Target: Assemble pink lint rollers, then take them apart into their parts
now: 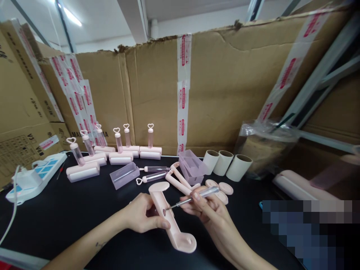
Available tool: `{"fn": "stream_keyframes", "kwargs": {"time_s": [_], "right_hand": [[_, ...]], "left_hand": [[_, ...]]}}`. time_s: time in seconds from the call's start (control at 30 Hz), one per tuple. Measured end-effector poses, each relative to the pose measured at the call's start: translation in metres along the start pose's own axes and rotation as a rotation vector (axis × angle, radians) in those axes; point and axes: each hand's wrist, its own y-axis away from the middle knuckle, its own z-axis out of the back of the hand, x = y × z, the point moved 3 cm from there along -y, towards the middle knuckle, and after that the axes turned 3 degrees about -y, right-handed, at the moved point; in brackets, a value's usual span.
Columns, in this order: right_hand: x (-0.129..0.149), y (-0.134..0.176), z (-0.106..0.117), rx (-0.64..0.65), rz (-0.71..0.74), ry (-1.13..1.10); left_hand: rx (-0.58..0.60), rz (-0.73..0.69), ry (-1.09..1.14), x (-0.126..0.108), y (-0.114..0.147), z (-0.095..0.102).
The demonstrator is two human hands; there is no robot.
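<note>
My left hand (pixel 144 213) is closed around the middle of a pale pink lint roller frame (pixel 176 230), a curved channel with a round end at top and bottom. My right hand (pixel 208 208) grips a screwdriver (pixel 206 192) with a clear handle. Its metal shaft points left, and the tip sits at a small hole in the middle of the frame. Just beyond the hands lie more pink frames (pixel 178 180), round pink end caps (pixel 225 188) and two clear handles with heart loops (pixel 154 177).
Finished-looking pink lint rollers (pixel 83 172) stand at the back left. A purple tray (pixel 125 175) and stacked purple trays (pixel 192 168) lie mid-table beside white paper tubes (pixel 239 168). A power strip (pixel 38 180) is at left, a plastic bag (pixel 261 150) at right, and cardboard (pixel 152 93) behind.
</note>
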Motion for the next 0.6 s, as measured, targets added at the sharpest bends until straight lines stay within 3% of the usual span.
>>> {"fn": "stream_keyframes", "kwargs": {"time_s": [0.43,0.6], "right_hand": [[-0.002,0.003,-0.004,-0.005,-0.037,-0.031],[0.023,-0.001,0.002,-0.093,0.169,-0.04]], "left_hand": [[0.021,0.016,0.064,-0.015,-0.001,-0.006],[-0.049,-0.052,-0.053,-0.028,0.004,0.006]]}}
